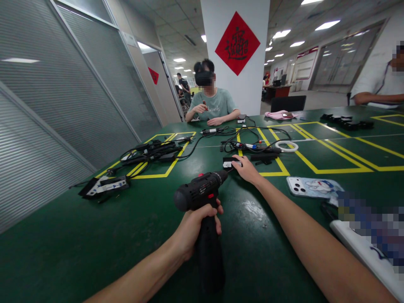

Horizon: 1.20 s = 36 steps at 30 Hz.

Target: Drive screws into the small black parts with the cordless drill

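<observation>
My left hand [198, 227] is closed around the handle of a black cordless drill [200, 191], which points forward and slightly right. The drill's tip reaches close to a small black box with a white label [227, 164]; whether the bit touches it I cannot tell. Farther along the table, my right hand [244, 167] grips that box at its right end, with the thumb toward me and the fingers over the top. Just beyond this hand lie dark parts [265, 158] and a tangle of black cables [249, 145].
A cable pile [154, 151] and a black-and-white device [105, 185] lie on the left. To the right are a phone [312, 186], a white object [362, 252], a white ring [286, 146] and black parts [347, 122]. Across the table sits a person in a headset [211, 101].
</observation>
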Available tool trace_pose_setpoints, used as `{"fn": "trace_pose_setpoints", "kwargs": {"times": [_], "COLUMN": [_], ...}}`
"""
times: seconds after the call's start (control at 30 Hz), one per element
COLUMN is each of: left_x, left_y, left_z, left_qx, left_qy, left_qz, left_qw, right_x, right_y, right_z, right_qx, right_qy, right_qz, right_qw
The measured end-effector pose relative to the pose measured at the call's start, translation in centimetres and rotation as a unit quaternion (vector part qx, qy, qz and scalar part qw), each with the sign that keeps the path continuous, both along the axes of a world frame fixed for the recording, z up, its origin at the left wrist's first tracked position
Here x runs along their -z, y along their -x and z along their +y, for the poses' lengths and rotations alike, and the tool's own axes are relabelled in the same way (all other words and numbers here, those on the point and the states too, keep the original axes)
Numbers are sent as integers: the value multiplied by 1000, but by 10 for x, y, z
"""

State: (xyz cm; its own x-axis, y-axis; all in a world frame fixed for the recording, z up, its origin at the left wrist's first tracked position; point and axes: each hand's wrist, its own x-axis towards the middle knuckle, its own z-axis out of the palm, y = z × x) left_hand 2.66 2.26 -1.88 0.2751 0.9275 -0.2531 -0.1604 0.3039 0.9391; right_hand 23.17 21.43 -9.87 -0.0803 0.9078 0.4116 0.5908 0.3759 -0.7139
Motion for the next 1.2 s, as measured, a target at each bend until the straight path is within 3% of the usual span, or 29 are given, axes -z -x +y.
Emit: {"fn": "trace_pose_setpoints", "kwargs": {"times": [1.2], "left_x": [7], "left_y": [0], "left_z": [4], "left_qx": [8], "left_qy": [-9], "left_qz": [6], "left_qw": [1000], "right_x": [-1], "right_y": [0], "right_z": [-1], "right_qx": [2], "right_qy": [-16], "right_qz": [-2], "right_qw": [1000]}}
